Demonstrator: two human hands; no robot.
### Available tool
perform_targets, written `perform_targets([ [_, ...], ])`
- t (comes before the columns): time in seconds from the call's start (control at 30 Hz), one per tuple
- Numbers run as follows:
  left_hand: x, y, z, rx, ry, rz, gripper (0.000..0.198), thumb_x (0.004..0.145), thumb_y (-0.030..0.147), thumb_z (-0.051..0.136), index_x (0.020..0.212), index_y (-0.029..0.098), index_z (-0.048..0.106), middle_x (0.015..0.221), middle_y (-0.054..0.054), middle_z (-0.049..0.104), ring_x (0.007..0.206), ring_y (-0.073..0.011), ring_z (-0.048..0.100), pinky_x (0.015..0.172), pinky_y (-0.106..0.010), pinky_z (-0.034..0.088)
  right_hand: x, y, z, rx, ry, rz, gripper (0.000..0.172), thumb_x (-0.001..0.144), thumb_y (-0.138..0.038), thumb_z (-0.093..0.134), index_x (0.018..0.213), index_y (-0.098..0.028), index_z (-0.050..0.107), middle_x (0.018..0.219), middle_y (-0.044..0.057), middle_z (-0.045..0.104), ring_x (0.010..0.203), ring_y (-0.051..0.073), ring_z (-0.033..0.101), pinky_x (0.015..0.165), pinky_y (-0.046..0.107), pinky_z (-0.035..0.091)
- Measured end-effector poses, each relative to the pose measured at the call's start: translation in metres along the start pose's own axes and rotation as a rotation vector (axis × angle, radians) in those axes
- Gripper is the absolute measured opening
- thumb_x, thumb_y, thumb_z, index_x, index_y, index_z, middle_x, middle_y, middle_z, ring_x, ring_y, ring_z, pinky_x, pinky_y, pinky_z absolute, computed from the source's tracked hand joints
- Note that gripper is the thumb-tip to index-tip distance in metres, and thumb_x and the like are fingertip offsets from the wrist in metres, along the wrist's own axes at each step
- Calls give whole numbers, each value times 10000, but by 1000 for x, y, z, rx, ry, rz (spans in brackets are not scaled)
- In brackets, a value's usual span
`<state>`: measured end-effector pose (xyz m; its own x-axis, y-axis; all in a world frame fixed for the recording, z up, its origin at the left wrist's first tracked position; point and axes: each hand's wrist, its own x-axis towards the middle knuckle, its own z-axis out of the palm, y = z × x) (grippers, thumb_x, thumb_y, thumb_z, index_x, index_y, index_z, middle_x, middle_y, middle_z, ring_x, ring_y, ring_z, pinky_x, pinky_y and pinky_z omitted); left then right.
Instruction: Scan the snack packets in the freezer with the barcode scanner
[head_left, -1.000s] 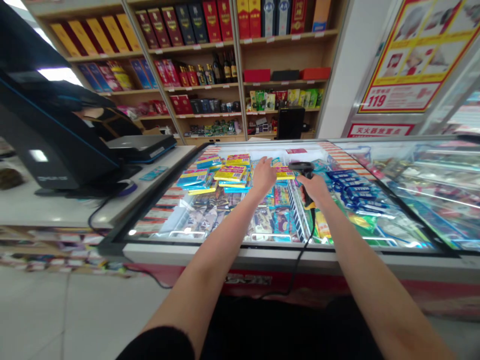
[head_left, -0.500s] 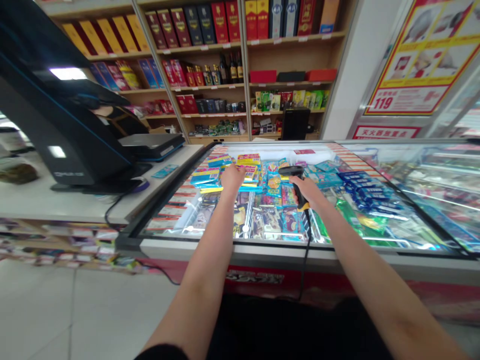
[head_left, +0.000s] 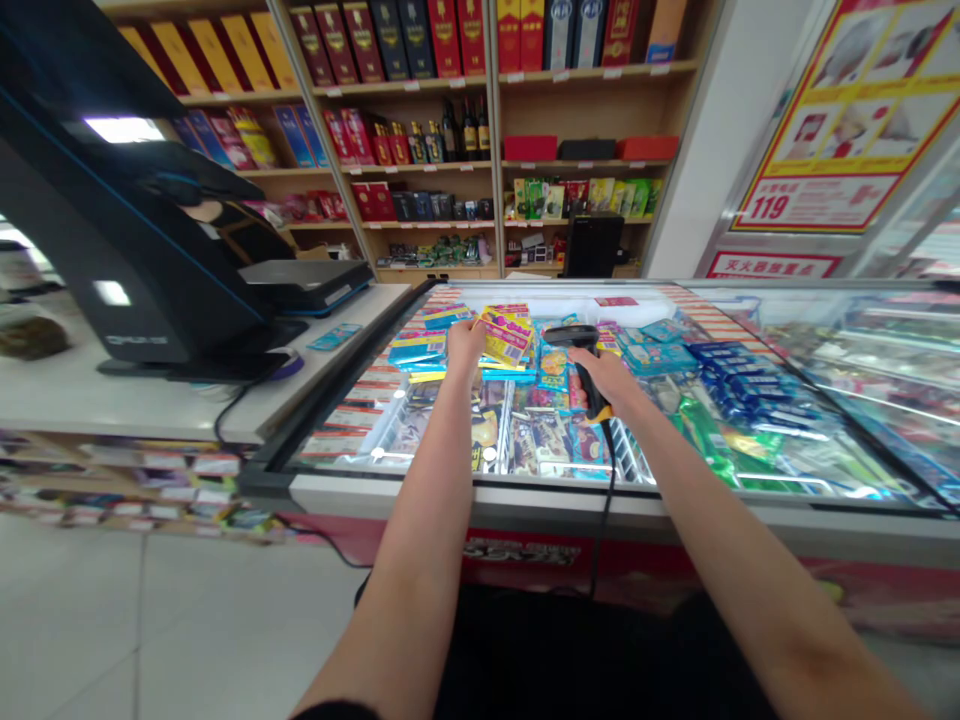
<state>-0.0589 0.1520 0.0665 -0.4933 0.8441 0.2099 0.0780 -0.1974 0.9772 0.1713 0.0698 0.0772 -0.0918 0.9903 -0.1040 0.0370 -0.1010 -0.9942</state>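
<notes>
My left hand [head_left: 466, 345] pinches the left edge of a yellow packet with pink lettering [head_left: 507, 336], tilted above a pile of similar packets. Blue-and-yellow packets [head_left: 417, 349] lie on the freezer's glass just left of that hand. My right hand [head_left: 606, 378] is wrapped round the handle of a black-and-yellow barcode scanner [head_left: 571, 337]. The scanner's head is to the right of the yellow packet, apart from it, and its cable [head_left: 609, 500] hangs down over the freezer's front edge. Light-blue packets [head_left: 651, 350] lie to the right of the scanner.
Beneath the packets is a glass-topped chest freezer [head_left: 555, 492] with goods in wire baskets. Dark-blue packets [head_left: 739, 385] lie at its right. A counter at the left bears a black checkout machine [head_left: 150, 270] and a flat scale [head_left: 307, 280]. Stocked shelves [head_left: 420, 90] stand behind.
My left hand has raised and tilted the yellow packet off the pile. My right hand has moved the scanner slightly left, towards it.
</notes>
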Motion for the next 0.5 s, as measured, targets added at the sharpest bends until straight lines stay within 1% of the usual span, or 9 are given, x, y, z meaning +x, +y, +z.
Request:
perform_targets([
  [0.1,-6,6,8,-115,-61,-94,187,782,279,645,642,178,574,527,0,555,741,-212,668,689,-283,512,-9,-4,2,-57,32,-23,281,875,-352,618,673,-197,498,439,-17,521,312,124,482,311,223,413],
  [0.2,-14,12,14,-257,-127,-165,162,773,240,672,676,176,559,557,11,569,653,-167,650,673,-280,525,-17,-8,5,-82,59,-52,264,868,-314,633,681,-201,485,438,-29,521,304,118,475,301,216,403],
  [0.27,-18,14,18,-311,-142,-177,153,760,212,686,705,179,547,579,19,580,635,-149,643,684,-285,537,-21,-10,7,-97,67,-64,249,864,-286,636,685,-200,486,431,-36,518,298,114,467,299,212,401],
  [0.5,-22,11,25,-401,-115,-165,82,801,140,578,779,191,517,647,16,603,708,-171,674,768,-356,556,-25,-11,6,-162,51,-90,282,860,-267,630,629,-193,487,418,-26,517,285,110,460,293,207,394],
])
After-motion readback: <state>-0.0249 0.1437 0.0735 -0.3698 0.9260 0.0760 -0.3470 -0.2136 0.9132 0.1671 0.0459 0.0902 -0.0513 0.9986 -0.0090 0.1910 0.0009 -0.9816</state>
